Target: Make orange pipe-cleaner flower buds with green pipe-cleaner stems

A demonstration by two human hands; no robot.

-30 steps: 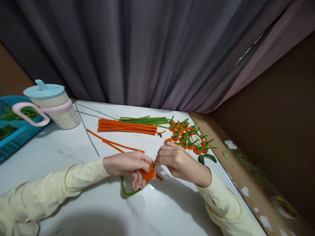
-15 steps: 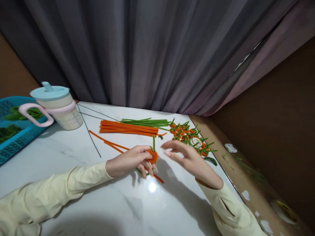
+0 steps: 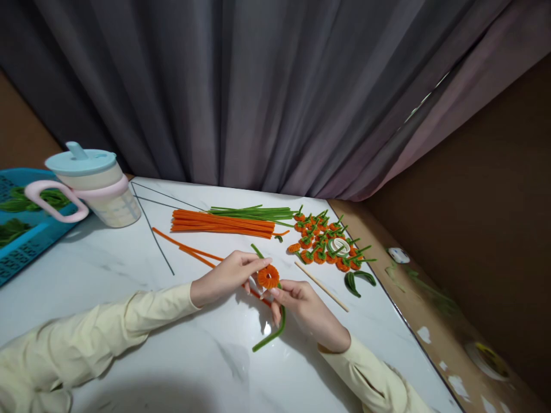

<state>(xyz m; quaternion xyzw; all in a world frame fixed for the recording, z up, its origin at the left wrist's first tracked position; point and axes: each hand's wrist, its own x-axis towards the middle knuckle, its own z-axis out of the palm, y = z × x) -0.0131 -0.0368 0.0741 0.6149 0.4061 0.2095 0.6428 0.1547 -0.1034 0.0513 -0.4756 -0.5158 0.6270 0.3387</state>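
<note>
1. Both forearms enter low; the right sleeve (image 3: 370, 373) is cut off by the bottom edge, the left sleeve (image 3: 86, 338) by the left edge.
2. The right hand (image 3: 303, 304) angles inward from the right, thumb and fingers pinching a green stem (image 3: 269, 344) at the ring's lower right.
3. The left hand (image 3: 230, 274) extends forward and rightward, thumb pressing the upper left of an orange ring (image 3: 263, 281); its other fingers are largely hidden underneath.
4. The ring sits between the hands, above the desk (image 3: 185, 355), hole facing up; the stem's path behind it is concealed.
5. Two loose orange stems (image 3: 172, 238) run partly beneath the left hand.
6. A wooden stick (image 3: 321, 286) lies beyond the right hand.
7. Farther off lie an orange bundle (image 3: 221, 224) and finished pieces (image 3: 319, 254), too crowded to count.
</note>
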